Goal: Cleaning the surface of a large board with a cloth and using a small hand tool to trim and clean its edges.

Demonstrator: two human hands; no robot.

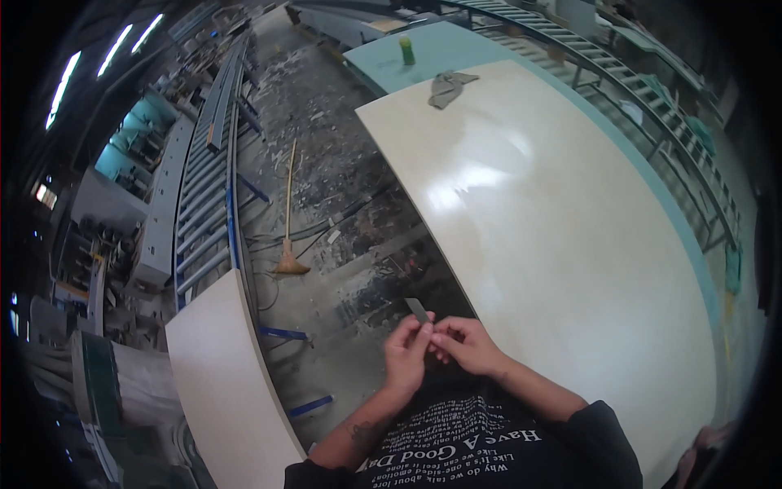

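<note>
- Right now both hands meet just off the near-left edge of the big cream panel point(562, 236), over the dusty floor point(342, 204).
- Left hand point(405, 352): fingers pinched narrow on a small flat grey strip point(417, 309), thumb + forefinger at its lower end; the strip sticks up and tilts away from the body.
- Right hand point(466, 342): fingers curled in, tips touching the left hand's fingers just below the strip. Can't tell if it actually grips the strip or only steadies it.
- Strip sits just left of the panel's near edge, not touching the panel as far as I can see.
- Panel is glossy, w/ light glare near its centre; it lies on a pale teal table point(440, 53) that shows past its far end and right side.
- Far end of the panel: a crumpled grey rag point(450, 86) lies on it. Just beyond, on the teal top, a small green bottle point(406, 50) stands upright.
- Left of the panel, on the floor, a broom point(289, 220) lies w/ its head toward the person.
- Further left of the panel: a roller conveyor point(208, 187) w/ blue frame, and a second cream board point(224, 383) at its near end.
- Right of the panel, another roller track point(652, 106) runs alongside.
</note>
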